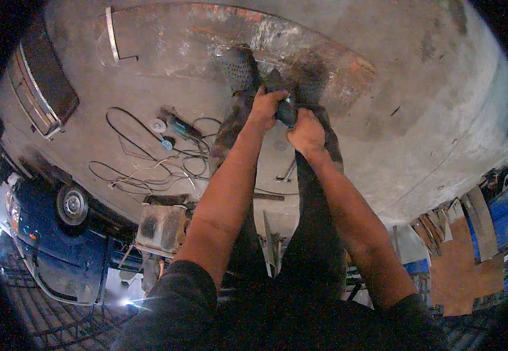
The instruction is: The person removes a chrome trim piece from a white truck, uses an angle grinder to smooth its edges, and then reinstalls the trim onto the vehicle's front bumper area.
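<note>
Left hand [265, 105] and right hand [306, 133], fingers closed together around a dark handheld tool [285, 108] at 12 o'clock, over the concrete floor [382, 88]. An angle grinder [175, 126] with tangled cables [143, 167] lies at 10 o'clock, well apart.

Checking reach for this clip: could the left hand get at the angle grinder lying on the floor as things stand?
Probably not right away: the left hand grips a dark tool together with the right hand, though nothing blocks the way to the angle grinder.
</note>
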`<action>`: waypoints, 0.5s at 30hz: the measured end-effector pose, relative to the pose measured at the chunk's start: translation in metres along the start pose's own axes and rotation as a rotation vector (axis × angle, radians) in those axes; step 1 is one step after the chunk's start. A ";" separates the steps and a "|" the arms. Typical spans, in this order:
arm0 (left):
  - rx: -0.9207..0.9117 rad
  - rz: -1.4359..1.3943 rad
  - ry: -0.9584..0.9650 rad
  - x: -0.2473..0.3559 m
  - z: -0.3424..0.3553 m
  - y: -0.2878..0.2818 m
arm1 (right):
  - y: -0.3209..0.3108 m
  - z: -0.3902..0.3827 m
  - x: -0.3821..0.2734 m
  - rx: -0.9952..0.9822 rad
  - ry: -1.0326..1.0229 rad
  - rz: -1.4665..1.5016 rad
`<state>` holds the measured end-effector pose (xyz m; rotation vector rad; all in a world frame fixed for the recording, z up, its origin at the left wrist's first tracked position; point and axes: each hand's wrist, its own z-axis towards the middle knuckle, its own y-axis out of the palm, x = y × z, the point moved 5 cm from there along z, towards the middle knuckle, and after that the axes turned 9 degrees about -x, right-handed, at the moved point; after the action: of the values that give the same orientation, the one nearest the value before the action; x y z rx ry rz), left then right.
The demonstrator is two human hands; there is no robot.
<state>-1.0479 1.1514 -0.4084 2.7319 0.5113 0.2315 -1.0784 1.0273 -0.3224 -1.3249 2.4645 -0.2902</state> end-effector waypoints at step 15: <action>0.006 0.083 0.004 0.001 0.024 0.007 | 0.006 0.018 0.009 0.006 0.038 0.074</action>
<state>-1.0397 1.1378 -0.4273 2.7619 0.4014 0.2572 -1.0804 1.0224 -0.3429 -1.2331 2.5350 -0.3076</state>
